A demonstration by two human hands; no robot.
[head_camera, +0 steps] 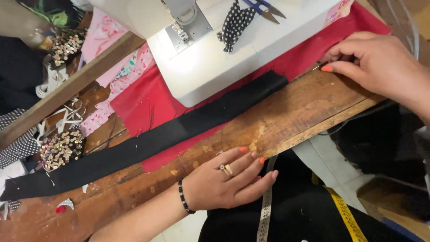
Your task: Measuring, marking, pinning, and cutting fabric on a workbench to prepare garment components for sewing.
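A long black fabric strip (148, 145) lies diagonally across the worn wooden table (304, 107), one end near the base of the white sewing machine (210, 62), the other running off towards the table's far left corner. It rests partly on a red cloth (143, 103) spread under the machine. The left hand (224, 179) lies flat at the table's near edge, fingers extended and close together, fingertips on the wood just beside the red cloth and apart from the strip; it bears a ring and a black bead bracelet (183, 197). The right hand (380, 62) rests at the red cloth's right end, thumb and forefinger pinched on a small thin object too small to identify. On the machine bed lie a polka-dot scrap (235, 22) and scissors (264, 8). A measuring tape (267, 210) hangs over the person's dark lap. Sequinned pieces (60, 150) and pink printed fabric (121, 76) lie to the left.
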